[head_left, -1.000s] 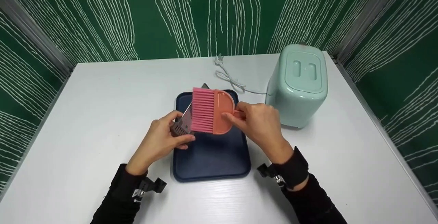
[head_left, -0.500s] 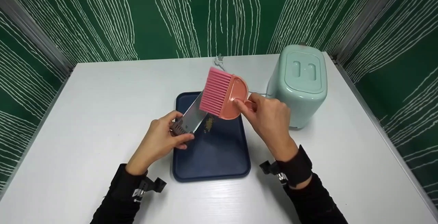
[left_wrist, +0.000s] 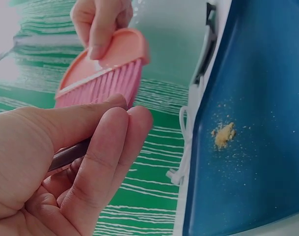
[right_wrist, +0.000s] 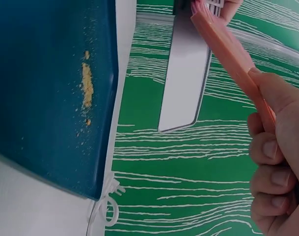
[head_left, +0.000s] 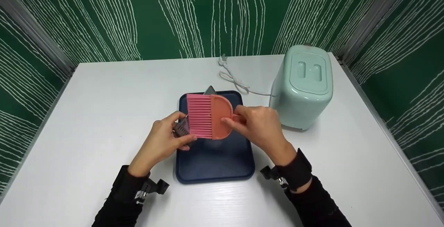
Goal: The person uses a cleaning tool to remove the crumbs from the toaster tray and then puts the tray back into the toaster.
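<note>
From here I see the left hand (head_left: 168,135) pinching the grey end of a metal plate (right_wrist: 185,78) over the left edge of the blue tray (head_left: 215,164), while the right hand (head_left: 262,123) is wrapped round the handle of the pink-bristled brush (head_left: 211,116). I have the brush's head between the two hands, bristles beside the left fingertips, touching or not I cannot tell. Yellow crumbs (left_wrist: 224,136) lie toward the tray's far edge.

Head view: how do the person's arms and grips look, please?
Both sleeves are black; each wrist wears a black band with a small dark attachment and silvery piece. The left grip and right grip wear no gloves.
</note>
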A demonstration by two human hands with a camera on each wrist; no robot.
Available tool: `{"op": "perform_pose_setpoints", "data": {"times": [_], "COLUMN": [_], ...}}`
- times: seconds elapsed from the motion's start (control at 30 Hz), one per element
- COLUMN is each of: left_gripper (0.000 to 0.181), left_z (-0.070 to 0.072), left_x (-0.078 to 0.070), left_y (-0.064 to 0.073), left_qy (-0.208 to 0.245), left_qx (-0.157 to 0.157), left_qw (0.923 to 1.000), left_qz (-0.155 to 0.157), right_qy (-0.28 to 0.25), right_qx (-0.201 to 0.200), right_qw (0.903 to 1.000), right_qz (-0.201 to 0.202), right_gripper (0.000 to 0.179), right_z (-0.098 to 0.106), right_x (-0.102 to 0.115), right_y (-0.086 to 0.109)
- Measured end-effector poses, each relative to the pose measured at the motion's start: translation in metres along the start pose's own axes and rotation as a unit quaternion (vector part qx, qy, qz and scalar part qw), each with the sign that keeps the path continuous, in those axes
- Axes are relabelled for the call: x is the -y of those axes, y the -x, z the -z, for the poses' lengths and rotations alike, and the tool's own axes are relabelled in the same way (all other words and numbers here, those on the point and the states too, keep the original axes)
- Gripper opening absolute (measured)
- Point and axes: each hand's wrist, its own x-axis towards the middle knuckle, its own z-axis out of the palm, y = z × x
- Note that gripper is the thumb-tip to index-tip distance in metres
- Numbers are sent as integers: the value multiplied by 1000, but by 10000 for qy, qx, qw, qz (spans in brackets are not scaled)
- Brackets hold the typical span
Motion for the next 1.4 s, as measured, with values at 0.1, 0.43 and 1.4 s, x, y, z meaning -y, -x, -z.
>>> {"op": "perform_pose_setpoints", "data": {"times": [0.1,0.43,1.4], "left_gripper": [46,46,37], "left_z": [0,0,-3], "left_x": [-1,-3,-6], "left_y": [0,1,5], "left_qy": [34,38,-513], "left_qx": [4,23,-178], "left_qw": [10000,9999,9984], "left_qz": [82,154,-133], "right_qy": [140,470,891], "right_qx": [12,-125,-413], "right_qw": [9998,9961,9793], "right_qz": [-142,-734,-1772], "right_gripper": [46,49,49], "right_z": [0,-4,-8], "right_x": [-6,-20,-40], "right_y": [0,1,4]}}
